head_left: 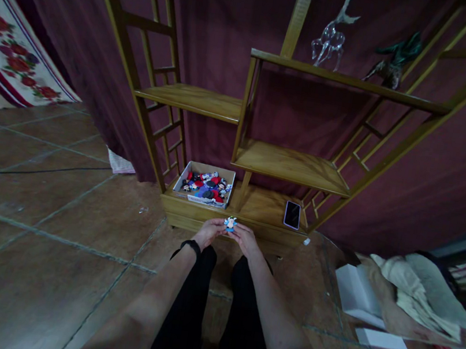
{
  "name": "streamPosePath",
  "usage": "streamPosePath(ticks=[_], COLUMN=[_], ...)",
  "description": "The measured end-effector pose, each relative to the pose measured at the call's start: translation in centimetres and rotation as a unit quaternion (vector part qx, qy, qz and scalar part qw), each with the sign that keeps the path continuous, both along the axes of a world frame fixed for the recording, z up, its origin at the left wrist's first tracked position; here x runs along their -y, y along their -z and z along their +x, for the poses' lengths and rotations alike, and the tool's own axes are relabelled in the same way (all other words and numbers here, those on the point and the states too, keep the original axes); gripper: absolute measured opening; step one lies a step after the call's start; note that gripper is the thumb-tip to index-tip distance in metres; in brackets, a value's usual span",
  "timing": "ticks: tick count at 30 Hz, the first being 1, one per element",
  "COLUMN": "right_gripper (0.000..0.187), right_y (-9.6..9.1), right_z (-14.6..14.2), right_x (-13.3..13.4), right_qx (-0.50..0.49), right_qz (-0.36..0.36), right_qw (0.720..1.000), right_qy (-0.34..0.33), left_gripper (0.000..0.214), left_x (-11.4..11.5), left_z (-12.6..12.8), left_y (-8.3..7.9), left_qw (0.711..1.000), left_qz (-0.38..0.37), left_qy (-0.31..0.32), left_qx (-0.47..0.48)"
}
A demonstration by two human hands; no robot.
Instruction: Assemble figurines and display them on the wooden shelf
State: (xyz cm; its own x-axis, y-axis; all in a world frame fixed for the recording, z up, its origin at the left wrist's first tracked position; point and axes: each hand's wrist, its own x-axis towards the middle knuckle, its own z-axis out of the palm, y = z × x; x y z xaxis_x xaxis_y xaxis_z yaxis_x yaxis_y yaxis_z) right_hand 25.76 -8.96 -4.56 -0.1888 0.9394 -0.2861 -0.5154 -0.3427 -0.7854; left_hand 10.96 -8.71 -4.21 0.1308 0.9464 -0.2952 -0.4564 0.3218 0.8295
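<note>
Both my hands meet in front of a low wooden shelf unit (291, 165). Together, my left hand (208, 233) and my right hand (245, 239) pinch a small blue and white figurine (230, 224) between their fingertips. A black band circles my left wrist. Just beyond the hands, on the bottom shelf at the left, stands a white box (204, 183) filled with several small colourful figurines. A dark phone (292, 214) lies flat on the bottom shelf to the right.
A clear glass deer (329, 40) and a dark green ornament (394, 61) stand on the top shelf. Dark red curtain hangs behind. Cloth, paper and white boxes (398, 298) are piled on the tiled floor at right. A cable (32, 171) crosses the floor at left.
</note>
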Motion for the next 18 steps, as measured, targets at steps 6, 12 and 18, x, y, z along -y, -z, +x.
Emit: streamPosePath(ticks=[6,12,18], right_gripper=[0.022,0.021,0.02], right_y=[0.05,-0.21,-0.86], right_z=[-0.01,-0.06,-0.11], right_x=[0.0,-0.11,0.18], right_qx=[0.002,0.004,0.009], right_qz=[-0.004,-0.011,-0.014], right_qw=[1.0,1.0,1.0], right_qy=[0.002,0.004,-0.011], left_gripper=[0.022,0.02,0.022], left_x=[0.17,0.22,0.29], left_z=[0.14,0.2,0.15], left_y=[-0.18,-0.71,-0.98], left_qw=[1.0,1.0,1.0], left_qz=[-0.009,-0.016,-0.006], left_qy=[-0.013,-0.002,0.002], left_qx=[-0.005,0.001,-0.014])
